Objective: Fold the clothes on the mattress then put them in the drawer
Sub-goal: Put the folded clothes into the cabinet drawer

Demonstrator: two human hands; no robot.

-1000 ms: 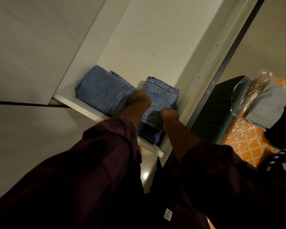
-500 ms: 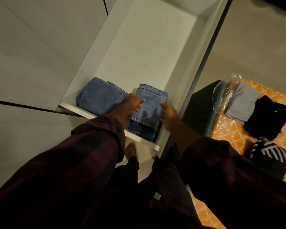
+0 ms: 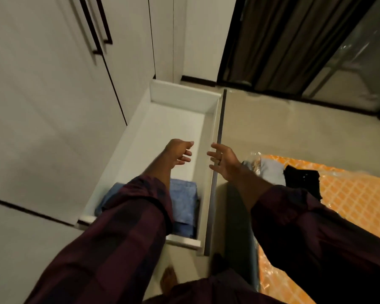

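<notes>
Head cam: the only view, looking down past both arms.
Drawer (image 3: 184, 94): white, pulled out from the wardrobe doors (image 3: 42, 106), running from 12 down to 6 o'clock through the middle of the shot.
In the drawer: two folded denim pieces side by side at the near end. The right jeans stack (image 3: 183, 202) shows well. The left jeans stack (image 3: 109, 197) is mostly hidden under the plaid sleeve (image 3: 119, 227). The rest of the drawer floor is bare white.
Left hand (image 3: 178, 153): hovering over the bare middle of the drawer, fingers loose and a bit curled, gripping nothing.
Right hand (image 3: 225, 162): over the drawer's right-hand edge, fingers spread, also slack, with a ring on one finger.
Jeans vs hands: both stacks are at roughly 6 o'clock from the left hand and 7 o'clock from the right, well apart from either.
Mattress (image 3: 355, 194): orange pattern under plastic wrap, at 4 o'clock. A grey folded piece (image 3: 270, 170) and a black piece (image 3: 303, 178) lie on it, touching each other.
Count: 2 denim in the drawer, 2 garments in sight on the mattress, 2 hands.
Around: dark curtain (image 3: 283, 40) at 1 o'clock, a bare foot (image 3: 168, 279) at 6.
</notes>
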